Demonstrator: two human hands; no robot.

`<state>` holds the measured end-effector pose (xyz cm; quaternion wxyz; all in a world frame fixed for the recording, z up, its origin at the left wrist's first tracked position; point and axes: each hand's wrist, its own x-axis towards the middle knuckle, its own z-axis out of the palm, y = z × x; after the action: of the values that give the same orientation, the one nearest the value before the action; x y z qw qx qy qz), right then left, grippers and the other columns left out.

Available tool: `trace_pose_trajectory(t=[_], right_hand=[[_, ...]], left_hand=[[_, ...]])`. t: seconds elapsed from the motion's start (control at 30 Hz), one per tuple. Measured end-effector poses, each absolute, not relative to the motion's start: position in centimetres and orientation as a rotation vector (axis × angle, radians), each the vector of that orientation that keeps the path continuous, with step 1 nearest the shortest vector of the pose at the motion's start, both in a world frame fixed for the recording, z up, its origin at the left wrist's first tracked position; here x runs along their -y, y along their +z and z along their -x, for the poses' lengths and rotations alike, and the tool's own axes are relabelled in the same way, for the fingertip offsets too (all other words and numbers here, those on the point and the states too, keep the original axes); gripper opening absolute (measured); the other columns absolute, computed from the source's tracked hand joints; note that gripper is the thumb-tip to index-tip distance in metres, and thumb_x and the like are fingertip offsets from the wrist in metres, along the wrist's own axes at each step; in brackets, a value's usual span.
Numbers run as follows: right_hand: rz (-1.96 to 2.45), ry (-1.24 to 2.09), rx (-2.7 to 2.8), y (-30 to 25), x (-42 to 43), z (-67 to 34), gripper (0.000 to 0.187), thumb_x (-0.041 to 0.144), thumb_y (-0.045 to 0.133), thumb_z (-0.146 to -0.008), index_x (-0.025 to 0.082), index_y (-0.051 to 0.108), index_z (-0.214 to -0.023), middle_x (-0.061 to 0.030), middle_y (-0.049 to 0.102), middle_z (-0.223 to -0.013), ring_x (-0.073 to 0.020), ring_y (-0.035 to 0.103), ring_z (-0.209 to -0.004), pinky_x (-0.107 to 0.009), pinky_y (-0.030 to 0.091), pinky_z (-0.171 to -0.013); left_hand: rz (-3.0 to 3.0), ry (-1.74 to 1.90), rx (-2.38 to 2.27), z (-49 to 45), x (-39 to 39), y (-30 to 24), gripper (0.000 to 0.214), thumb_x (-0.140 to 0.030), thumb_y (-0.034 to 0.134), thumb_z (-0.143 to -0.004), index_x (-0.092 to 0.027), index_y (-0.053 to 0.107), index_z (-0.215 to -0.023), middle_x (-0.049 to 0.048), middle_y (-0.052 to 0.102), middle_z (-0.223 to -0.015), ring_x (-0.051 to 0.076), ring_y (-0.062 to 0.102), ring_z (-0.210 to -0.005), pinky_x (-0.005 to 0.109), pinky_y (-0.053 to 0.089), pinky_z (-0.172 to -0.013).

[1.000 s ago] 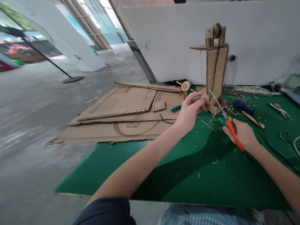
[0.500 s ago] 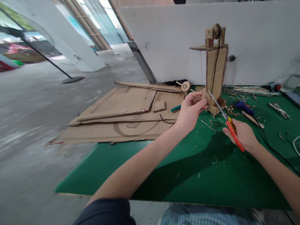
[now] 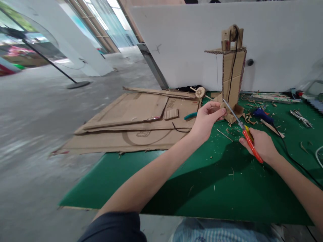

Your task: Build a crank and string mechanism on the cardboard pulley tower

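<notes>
Between the fingertips of my left hand (image 3: 208, 122) is a small cardboard disc (image 3: 223, 107), partly covered by the fingers. My right hand (image 3: 262, 144) is closed round the red and yellow handles of a pair of scissors (image 3: 236, 117). Their blades point up and left, with the tips at the disc's edge; I cannot tell whether they touch it. Just behind the hands stands an upright cardboard tower (image 3: 230, 72). On its top a cardboard pulley (image 3: 234, 33) carries a black cord that hangs down the front.
Flat cardboard sheets (image 3: 126, 109) lie on the left of the green table (image 3: 121, 181). A cardboard wheel on a stick (image 3: 200, 92) rests behind my left hand. To the right are a blue glue gun (image 3: 262, 115), a coiled cable (image 3: 300, 118) and scattered scraps. A white panel (image 3: 184, 47) stands behind.
The disc has turned slightly in my left fingers and shows less of its face. Both hands stay almost in place, and the scissors have barely moved.
</notes>
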<state>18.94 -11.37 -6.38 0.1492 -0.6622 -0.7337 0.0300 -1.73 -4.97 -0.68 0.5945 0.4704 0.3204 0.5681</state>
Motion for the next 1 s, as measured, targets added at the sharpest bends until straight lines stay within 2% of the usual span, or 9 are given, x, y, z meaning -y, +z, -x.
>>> trace_pose_trajectory(t=[0.47, 0.7, 1.0], right_hand=[[1.901, 0.062, 2.083, -6.5, 11.33, -18.78, 0.04, 0.059, 0.043, -0.09, 0.022, 0.052, -0.081, -0.0065, 0.063, -0.074, -0.022, 0.059, -0.067, -0.029, 0.031, -0.057], [1.986, 0.122, 2.075, -6.73, 11.17, -18.77, 0.042, 0.06, 0.04, -0.091, 0.022, 0.056, -0.086, -0.0064, 0.066, -0.074, -0.0215, 0.059, -0.062, -0.029, 0.027, -0.054], [1.994, 0.11, 2.105, -6.61, 11.14, -18.73, 0.046, 0.062, 0.039, -0.093, 0.021, 0.057, -0.086, -0.0074, 0.068, -0.075, -0.0218, 0.063, -0.066, -0.029, 0.028, -0.055]], left_hand=[[-1.083, 1.302, -0.747, 1.38, 5.42, -0.98, 0.023, -0.019, 0.078, -0.069, -0.018, 0.058, -0.079, -0.0011, 0.066, -0.073, 0.011, 0.065, -0.07, 0.023, 0.045, -0.063], [-1.07, 1.317, -0.752, 1.27, 5.36, -1.26, 0.025, -0.019, 0.08, -0.068, -0.018, 0.056, -0.078, -0.0018, 0.065, -0.07, 0.01, 0.065, -0.068, 0.023, 0.046, -0.062], [-1.069, 1.31, -0.729, 1.57, 5.07, -1.22, 0.024, -0.018, 0.082, -0.065, -0.015, 0.06, -0.076, -0.0006, 0.066, -0.069, 0.009, 0.063, -0.064, 0.022, 0.047, -0.061]])
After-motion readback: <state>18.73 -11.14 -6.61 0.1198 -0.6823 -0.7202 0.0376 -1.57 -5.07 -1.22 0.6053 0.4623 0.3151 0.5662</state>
